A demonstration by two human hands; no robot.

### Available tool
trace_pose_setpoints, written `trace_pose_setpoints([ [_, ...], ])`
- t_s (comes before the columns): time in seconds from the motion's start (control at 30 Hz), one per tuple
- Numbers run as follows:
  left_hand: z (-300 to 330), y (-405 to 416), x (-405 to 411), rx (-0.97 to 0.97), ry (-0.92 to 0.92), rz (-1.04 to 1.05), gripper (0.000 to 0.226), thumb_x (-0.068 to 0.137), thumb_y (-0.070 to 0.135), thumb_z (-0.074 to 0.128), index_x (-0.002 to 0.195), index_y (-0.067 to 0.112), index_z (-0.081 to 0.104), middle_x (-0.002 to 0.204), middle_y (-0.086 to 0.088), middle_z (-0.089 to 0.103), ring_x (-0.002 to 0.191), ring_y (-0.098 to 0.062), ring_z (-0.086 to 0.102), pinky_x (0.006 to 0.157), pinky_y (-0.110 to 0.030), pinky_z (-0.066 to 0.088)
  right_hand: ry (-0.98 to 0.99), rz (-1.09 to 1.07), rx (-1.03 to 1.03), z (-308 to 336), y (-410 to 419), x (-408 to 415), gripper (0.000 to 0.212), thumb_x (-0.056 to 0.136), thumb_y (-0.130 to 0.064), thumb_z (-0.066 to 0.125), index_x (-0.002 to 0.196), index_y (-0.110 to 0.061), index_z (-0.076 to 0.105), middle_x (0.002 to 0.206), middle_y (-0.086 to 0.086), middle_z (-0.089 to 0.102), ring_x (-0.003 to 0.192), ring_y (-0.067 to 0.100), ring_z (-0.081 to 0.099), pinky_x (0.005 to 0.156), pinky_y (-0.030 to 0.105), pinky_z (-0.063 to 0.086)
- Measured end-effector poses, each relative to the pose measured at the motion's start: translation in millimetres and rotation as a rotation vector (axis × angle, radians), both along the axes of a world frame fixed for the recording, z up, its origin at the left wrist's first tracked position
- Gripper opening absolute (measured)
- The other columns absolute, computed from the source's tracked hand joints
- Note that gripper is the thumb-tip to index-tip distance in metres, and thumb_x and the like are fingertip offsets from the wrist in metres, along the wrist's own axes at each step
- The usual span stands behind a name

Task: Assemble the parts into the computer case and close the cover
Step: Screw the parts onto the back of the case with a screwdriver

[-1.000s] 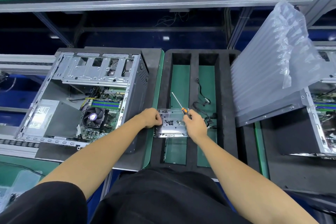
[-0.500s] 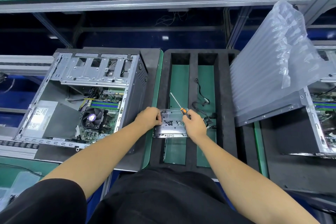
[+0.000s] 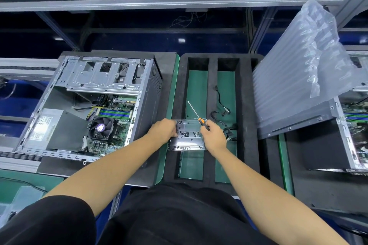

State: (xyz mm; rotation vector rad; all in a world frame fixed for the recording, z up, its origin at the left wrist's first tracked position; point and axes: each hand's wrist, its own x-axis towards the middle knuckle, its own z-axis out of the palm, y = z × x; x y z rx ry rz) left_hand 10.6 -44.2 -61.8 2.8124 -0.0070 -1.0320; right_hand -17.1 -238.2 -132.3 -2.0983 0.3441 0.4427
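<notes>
The open computer case point(image 3: 89, 105) lies on its side at the left, with its fan, memory sticks and drive cage showing. A clear plastic screw box point(image 3: 187, 142) sits across the black foam tray point(image 3: 212, 77) in the middle. My left hand point(image 3: 163, 130) has its fingers curled over the box's left end. My right hand point(image 3: 214, 137) is at the box's right end and grips an orange-and-black screwdriver point(image 3: 194, 110), whose shaft points up and to the left. A black cable point(image 3: 223, 111) lies in the tray's right slot.
An air-cushion bag point(image 3: 298, 77) leans over a grey side panel point(image 3: 298, 125) at the right. Behind the bag stands a second open case point(image 3: 354, 125). A metal frame rail runs along the back, under a green shelf.
Both hands stay at the screw box. The view has shifted slightly, and the screwdriver has kept nearly the same tilt.
</notes>
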Motion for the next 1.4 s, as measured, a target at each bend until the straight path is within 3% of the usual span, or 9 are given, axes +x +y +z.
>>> trace_pose_setpoints([
  [0.23,-8,8,7,-0.268,-0.057,0.151,0.034,0.101,0.031,0.061,0.088,0.002,0.073,0.083,-0.009,0.067,0.081,-0.024,0.059,0.070,-0.031,0.046,0.000,-0.005,0.005,2,0,0,0.017,0.092,-0.029,0.049,0.084,-0.014,0.053,0.064,-0.003,0.054,0.057,0.018,0.045,0.058,0.033,0.037],
  [0.37,-15,9,9,-0.309,0.042,0.200,0.052,0.103,0.039,0.054,0.058,0.018,0.040,0.056,0.001,0.036,0.058,-0.019,0.037,0.055,-0.031,0.027,-0.005,-0.010,0.026,3,-1,1,0.017,0.092,-0.027,0.047,0.081,-0.014,0.051,0.065,-0.002,0.055,0.057,0.018,0.045,0.058,0.033,0.037],
  [0.5,-19,7,5,-0.379,0.136,0.241,0.045,0.105,0.044,0.049,0.069,0.018,0.039,0.065,-0.001,0.033,0.063,-0.019,0.034,0.065,-0.032,0.025,0.006,-0.036,0.058,5,-2,1,0.019,0.093,-0.026,0.046,0.077,-0.016,0.047,0.067,0.003,0.055,0.058,0.022,0.045,0.059,0.036,0.042],
  [0.73,-25,6,7,-0.422,0.149,0.217,0.038,0.104,0.042,0.051,0.076,0.017,0.044,0.066,0.000,0.034,0.066,-0.019,0.034,0.063,-0.032,0.025,0.009,-0.045,0.073,4,-4,2,0.021,0.096,-0.024,0.047,0.083,-0.007,0.048,0.068,0.003,0.054,0.062,0.019,0.043,0.061,0.036,0.035],
  [0.93,-28,-2,6,-0.392,0.008,0.104,0.027,0.102,0.033,0.059,0.099,0.008,0.067,0.073,0.004,0.056,0.065,-0.012,0.050,0.057,-0.023,0.037,-0.001,-0.015,0.039,5,-4,3,0.022,0.095,-0.025,0.047,0.077,-0.012,0.045,0.066,0.000,0.053,0.059,0.018,0.044,0.059,0.034,0.034],
  [1.0,-28,-5,4,-0.439,-0.049,0.070,0.018,0.097,0.030,0.067,0.101,0.012,0.069,0.069,0.013,0.054,0.059,0.001,0.047,0.054,-0.019,0.034,0.000,-0.019,0.040,4,-5,3,0.022,0.095,-0.025,0.047,0.079,-0.010,0.047,0.066,0.001,0.054,0.060,0.018,0.044,0.059,0.034,0.035],
  [1.13,-31,-12,1,-0.512,-0.113,-0.058,0.020,0.089,0.029,0.077,0.104,0.019,0.068,0.059,0.008,0.045,0.050,-0.003,0.040,0.052,-0.018,0.031,0.008,-0.036,0.049,1,-7,6,0.022,0.095,-0.025,0.046,0.083,-0.007,0.049,0.068,0.003,0.055,0.061,0.018,0.044,0.059,0.034,0.035],
  [1.27,-38,-21,5,-0.475,-0.153,-0.145,0.015,0.088,0.030,0.077,0.100,0.024,0.072,0.072,0.002,0.060,0.061,-0.007,0.047,0.067,-0.032,0.049,0.008,-0.033,0.045,0,-7,6,0.022,0.094,-0.026,0.046,0.084,-0.008,0.051,0.067,0.002,0.056,0.059,0.017,0.045,0.058,0.034,0.037],
  [1.4,-44,-23,7,-0.450,-0.138,-0.193,0.016,0.087,0.030,0.078,0.101,0.026,0.073,0.090,0.000,0.071,0.080,-0.016,0.060,0.082,-0.039,0.052,0.005,-0.038,0.041,-1,-7,6,0.022,0.094,-0.027,0.046,0.081,-0.009,0.049,0.066,0.003,0.056,0.060,0.018,0.045,0.058,0.034,0.037],
])
